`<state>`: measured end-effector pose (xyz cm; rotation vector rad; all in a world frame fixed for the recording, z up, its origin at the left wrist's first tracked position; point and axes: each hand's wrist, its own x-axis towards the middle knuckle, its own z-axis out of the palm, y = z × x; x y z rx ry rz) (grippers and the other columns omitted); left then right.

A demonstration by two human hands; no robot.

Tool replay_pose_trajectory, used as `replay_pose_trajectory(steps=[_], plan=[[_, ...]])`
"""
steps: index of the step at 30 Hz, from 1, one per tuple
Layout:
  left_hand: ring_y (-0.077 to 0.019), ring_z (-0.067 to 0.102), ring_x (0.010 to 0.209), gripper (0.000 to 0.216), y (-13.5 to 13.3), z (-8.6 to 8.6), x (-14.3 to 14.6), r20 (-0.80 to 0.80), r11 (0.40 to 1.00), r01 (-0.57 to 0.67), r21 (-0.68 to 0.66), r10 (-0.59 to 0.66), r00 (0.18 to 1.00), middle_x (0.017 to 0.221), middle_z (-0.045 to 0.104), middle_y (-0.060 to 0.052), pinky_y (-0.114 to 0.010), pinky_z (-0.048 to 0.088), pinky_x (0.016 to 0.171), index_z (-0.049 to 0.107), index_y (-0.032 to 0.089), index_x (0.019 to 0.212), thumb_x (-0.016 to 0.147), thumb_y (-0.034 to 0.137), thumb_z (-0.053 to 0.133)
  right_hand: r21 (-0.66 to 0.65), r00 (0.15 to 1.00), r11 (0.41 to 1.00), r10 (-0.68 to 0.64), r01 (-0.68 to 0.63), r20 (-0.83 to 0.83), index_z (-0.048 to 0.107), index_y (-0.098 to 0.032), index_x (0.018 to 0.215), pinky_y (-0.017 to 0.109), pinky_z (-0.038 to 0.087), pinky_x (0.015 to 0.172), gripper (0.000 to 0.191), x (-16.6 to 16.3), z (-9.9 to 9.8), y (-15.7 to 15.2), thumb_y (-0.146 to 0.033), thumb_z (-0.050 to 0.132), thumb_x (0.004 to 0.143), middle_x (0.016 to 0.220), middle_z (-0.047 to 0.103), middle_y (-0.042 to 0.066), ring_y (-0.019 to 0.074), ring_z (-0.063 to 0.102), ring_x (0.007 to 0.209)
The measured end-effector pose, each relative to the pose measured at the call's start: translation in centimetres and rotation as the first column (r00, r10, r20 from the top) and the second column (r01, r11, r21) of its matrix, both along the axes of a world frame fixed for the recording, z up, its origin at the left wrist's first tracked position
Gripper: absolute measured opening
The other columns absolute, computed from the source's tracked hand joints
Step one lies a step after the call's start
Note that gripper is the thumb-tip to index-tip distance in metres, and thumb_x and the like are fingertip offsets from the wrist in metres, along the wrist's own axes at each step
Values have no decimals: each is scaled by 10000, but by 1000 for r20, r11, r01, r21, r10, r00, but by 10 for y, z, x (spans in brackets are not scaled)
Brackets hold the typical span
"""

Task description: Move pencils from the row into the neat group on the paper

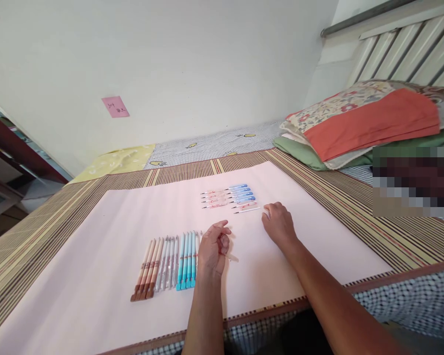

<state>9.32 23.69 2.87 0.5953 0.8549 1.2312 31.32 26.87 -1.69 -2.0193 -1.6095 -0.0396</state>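
My left hand (213,249) hovers over a pale pink sheet (96,296), fingers curled round a thin clear pen (231,257) whose tip sticks out to the right. Just left of it lies a row of several pens (168,266): brown, clear and light blue, side by side. My right hand (277,223) rests on the sheet with its fingers curled down, next to a small group of pens (229,197) with pink and blue barrels laid crosswise. Its fingertips are close to the nearest pen (247,209) of that group.
The pink sheet lies on a striped woven mat (373,217) on a bed. A pillow with an orange and floral cover (366,121) sits at the back right on a green one. A pink note (115,106) is stuck on the wall. A dark wooden frame (11,143) stands at left.
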Motion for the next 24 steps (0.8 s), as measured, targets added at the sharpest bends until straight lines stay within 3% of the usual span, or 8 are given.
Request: replay_pose_trajectory(steps=[8,24], plan=[[-33,376,429,411,0,2,0,-1,1000,1,-10,-1,1000,670,622,3,-206,160,403,728,121,891,586,375,835,-88,998,996,-20,26,64,703,-135,1118,375,388,852,266,-4,5,-2,-228,538,931,1127,644,158,278,572,1036],[-32,378,429,391,-1,0,1,-4,1000,5,-5,-5,1000,675,624,0,-205,164,401,731,119,904,610,360,823,-97,998,995,-2,8,67,711,-171,1133,363,381,806,263,-5,5,-2,-226,541,939,1095,637,143,274,576,1013]])
